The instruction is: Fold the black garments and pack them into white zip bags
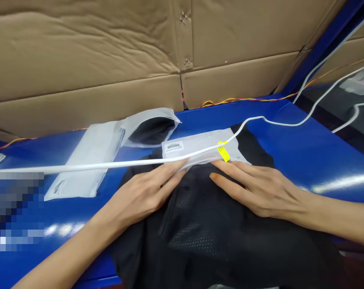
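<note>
A black garment [200, 224] with a patch of perforated mesh is spread over the front of the table. On its far part lies a whitish translucent plastic bag [200, 138] with a barcode label [174, 147]. My left hand [148, 186] rests at the bag's near left edge, fingers stretched forward and fingertips partly hidden by the bag. From the other side, my right hand [260, 186] reaches in with its fingers extended and apart, touching the garment and the bag's near right edge. A white cable [124, 163] with a yellow tag [223, 151] crosses above the bag.
Another translucent bag [82, 156] lies flat at the left of the blue table [302, 160]. Beside it stands an open-mouthed bag [152, 126] with something black inside. Brown cardboard [85, 48] walls the back, with red and yellow wires [230, 100] along its foot.
</note>
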Demonstrator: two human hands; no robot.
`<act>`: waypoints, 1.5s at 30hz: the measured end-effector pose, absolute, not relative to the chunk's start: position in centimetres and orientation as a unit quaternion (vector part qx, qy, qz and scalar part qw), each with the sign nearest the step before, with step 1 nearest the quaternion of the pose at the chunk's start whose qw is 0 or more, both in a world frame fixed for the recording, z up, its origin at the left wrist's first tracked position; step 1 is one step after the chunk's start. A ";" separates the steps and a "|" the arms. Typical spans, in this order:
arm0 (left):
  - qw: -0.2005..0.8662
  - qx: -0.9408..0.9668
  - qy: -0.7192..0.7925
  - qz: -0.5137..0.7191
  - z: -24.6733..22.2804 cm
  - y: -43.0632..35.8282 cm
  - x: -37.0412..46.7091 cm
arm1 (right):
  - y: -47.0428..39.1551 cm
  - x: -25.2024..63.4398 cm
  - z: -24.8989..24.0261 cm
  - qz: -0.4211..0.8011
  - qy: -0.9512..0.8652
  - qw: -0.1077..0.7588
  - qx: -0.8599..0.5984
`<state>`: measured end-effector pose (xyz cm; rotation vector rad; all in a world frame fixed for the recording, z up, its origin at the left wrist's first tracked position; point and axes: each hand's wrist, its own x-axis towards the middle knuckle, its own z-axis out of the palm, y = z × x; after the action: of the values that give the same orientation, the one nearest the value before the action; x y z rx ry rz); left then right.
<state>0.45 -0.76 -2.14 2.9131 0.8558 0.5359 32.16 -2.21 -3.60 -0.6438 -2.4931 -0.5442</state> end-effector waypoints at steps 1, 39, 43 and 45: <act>0.041 0.939 0.292 0.178 -2.0 -0.8 0.5 | -2.2 32.2 -3.6 -0.207 -0.913 0.256 -0.241; -0.078 0.948 0.157 0.264 -0.6 -1.5 2.3 | -1.7 32.7 -3.4 -0.230 -0.903 0.231 -0.281; -0.074 0.939 0.187 0.279 -0.3 -1.8 2.6 | -1.0 33.3 -4.2 -0.224 -0.910 0.209 -0.280; -0.082 0.936 0.193 0.282 0.0 -1.8 2.7 | -0.6 33.7 -4.3 -0.218 -0.918 0.195 -0.266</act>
<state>2.65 -1.78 -0.03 3.1052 0.6390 0.9339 33.70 -0.59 -4.33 -0.7466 -2.5743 -0.6097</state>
